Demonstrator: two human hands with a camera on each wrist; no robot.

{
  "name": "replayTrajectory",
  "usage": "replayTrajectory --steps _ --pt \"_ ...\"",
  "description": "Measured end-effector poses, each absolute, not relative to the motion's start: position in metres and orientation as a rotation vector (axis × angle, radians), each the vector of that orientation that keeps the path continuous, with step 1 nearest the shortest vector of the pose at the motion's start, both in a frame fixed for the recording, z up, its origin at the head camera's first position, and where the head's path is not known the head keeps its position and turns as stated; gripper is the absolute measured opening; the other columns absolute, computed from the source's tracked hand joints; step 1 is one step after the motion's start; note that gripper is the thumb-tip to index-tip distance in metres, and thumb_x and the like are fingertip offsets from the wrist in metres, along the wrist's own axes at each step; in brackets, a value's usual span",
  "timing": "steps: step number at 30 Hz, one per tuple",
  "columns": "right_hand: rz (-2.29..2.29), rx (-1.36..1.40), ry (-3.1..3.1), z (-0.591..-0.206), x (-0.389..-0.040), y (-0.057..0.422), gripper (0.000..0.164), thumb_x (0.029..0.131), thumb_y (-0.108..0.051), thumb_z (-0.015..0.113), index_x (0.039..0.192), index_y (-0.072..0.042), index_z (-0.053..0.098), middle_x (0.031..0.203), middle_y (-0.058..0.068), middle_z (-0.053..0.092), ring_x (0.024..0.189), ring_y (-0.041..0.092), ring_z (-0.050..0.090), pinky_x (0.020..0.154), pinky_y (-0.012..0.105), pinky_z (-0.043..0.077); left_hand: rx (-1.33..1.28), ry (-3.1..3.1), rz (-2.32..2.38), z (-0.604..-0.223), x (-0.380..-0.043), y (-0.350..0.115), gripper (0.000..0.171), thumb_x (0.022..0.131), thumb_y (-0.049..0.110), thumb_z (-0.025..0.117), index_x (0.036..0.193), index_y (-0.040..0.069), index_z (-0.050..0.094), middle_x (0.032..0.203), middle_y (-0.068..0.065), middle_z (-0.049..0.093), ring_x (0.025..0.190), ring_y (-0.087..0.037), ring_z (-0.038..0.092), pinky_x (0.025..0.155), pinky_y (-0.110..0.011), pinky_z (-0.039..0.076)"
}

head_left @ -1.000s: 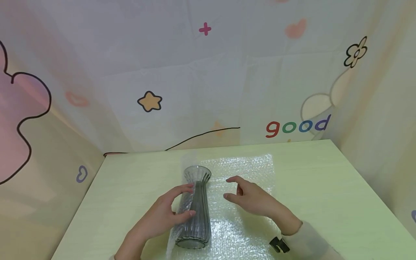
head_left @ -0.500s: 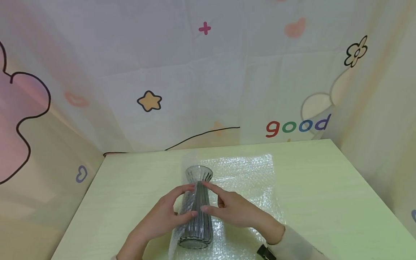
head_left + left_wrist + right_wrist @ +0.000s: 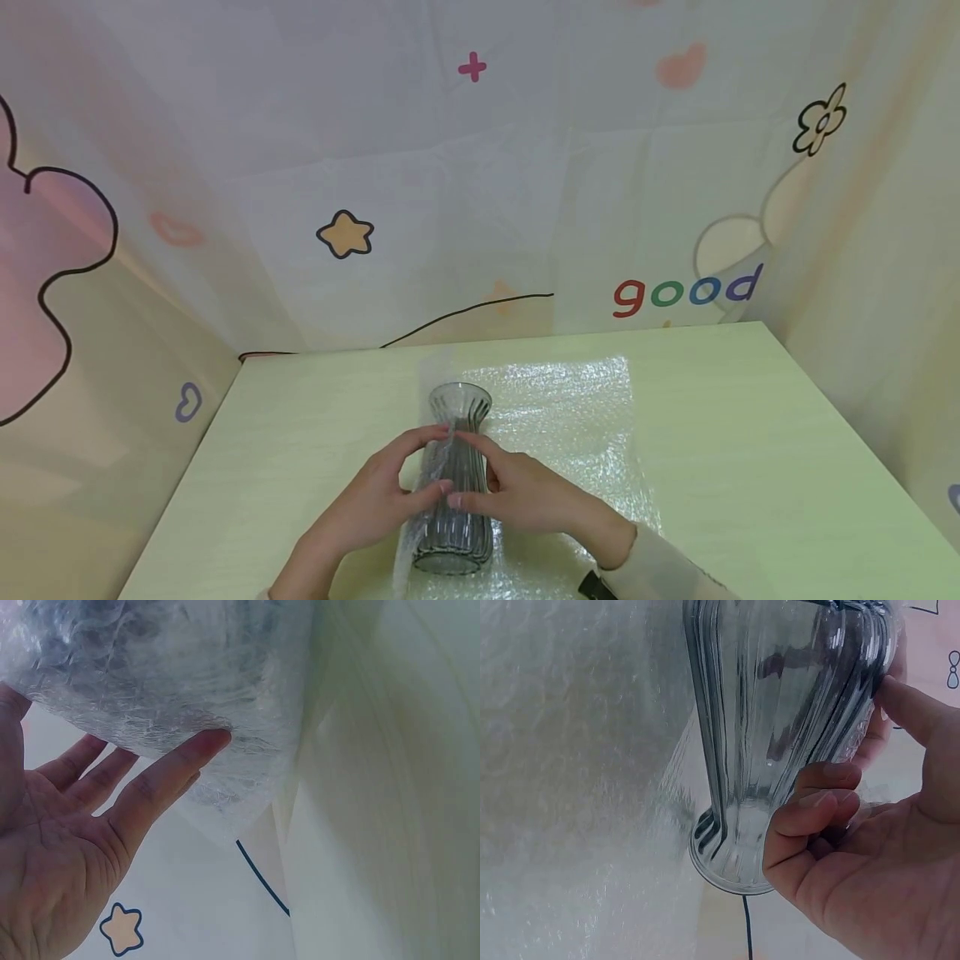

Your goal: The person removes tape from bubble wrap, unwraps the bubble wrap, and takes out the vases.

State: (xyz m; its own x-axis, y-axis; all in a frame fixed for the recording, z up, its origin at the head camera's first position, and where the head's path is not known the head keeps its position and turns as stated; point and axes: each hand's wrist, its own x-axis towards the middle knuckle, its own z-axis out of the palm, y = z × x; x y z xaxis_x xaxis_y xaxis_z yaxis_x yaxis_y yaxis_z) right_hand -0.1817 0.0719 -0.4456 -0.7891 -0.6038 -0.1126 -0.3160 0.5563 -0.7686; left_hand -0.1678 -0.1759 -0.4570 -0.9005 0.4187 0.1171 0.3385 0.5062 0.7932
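A fluted, grey-tinted glass vase (image 3: 456, 533) lies on its side on a sheet of bubble wrap (image 3: 562, 417), its flared mouth pointing away from me. The sheet's left part is folded up against the vase. My left hand (image 3: 371, 500) holds that flap to the vase's left side; in the left wrist view its fingers touch the plastic. From the right, my right hand (image 3: 528, 496) rests thumb and index finger on top of the vase, close to the left fingertips. The right wrist view shows the right hand's other fingers curled beside the glass (image 3: 754, 742).
The pale table (image 3: 735, 450) extends on both sides of the bubble wrap. A printed curtain (image 3: 480, 208) hangs behind the table and along its sides. A black clip (image 3: 596, 586) sits by the right sleeve (image 3: 660, 567).
My right hand has come in leftward from above the wrap onto the vase, its thumb and index finger now near the left fingertips. The left hand and vase have shifted only slightly.
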Motion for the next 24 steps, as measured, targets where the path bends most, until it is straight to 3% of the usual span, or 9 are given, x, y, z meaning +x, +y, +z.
replayTrajectory --steps 8,12,18,24 --pt "-1.088 -0.734 2.437 -0.445 -0.182 0.069 0.085 0.094 -0.06 0.068 0.162 -0.02 0.035 0.061 -0.008 0.043 0.053 0.005 0.036 0.05 0.023 0.032 0.608 2.646 1.376 -0.458 -0.168 -0.181 0.067 0.096 0.05 0.072 0.154 0.033 0.043 0.157 0.011 0.046 0.148 -0.026 0.044 0.099 -0.041 0.056" --pt "-1.094 -0.713 2.428 -0.445 -0.182 0.069 0.085 0.094 -0.06 0.068 0.162 -0.022 0.034 0.06 -0.009 0.041 0.053 0.006 0.035 0.051 0.024 0.031 0.59 2.635 1.395 -0.459 -0.168 -0.189 0.066 0.097 0.048 0.071 0.154 0.035 0.042 0.159 0.007 0.045 0.148 -0.033 0.044 0.087 -0.03 0.06" --pt "-1.089 -0.701 2.437 -0.445 -0.181 0.069 0.086 0.093 -0.061 0.068 0.163 -0.023 0.033 0.06 -0.009 0.04 0.054 0.006 0.034 0.052 0.024 0.031 0.664 2.719 1.362 -0.459 -0.167 -0.202 0.06 0.1 0.037 0.071 0.152 0.038 0.041 0.158 0.009 0.045 0.142 -0.039 0.052 0.099 -0.05 0.056" --pt "-1.079 -0.695 2.435 -0.445 -0.18 0.07 0.086 0.094 -0.062 0.067 0.163 -0.024 0.032 0.061 -0.009 0.042 0.054 0.006 0.036 0.052 0.025 0.033 0.658 2.784 1.257 -0.459 -0.167 -0.215 0.05 0.102 0.037 0.067 0.148 0.038 0.048 0.161 0.012 0.042 0.141 -0.031 0.053 0.106 -0.058 0.05"
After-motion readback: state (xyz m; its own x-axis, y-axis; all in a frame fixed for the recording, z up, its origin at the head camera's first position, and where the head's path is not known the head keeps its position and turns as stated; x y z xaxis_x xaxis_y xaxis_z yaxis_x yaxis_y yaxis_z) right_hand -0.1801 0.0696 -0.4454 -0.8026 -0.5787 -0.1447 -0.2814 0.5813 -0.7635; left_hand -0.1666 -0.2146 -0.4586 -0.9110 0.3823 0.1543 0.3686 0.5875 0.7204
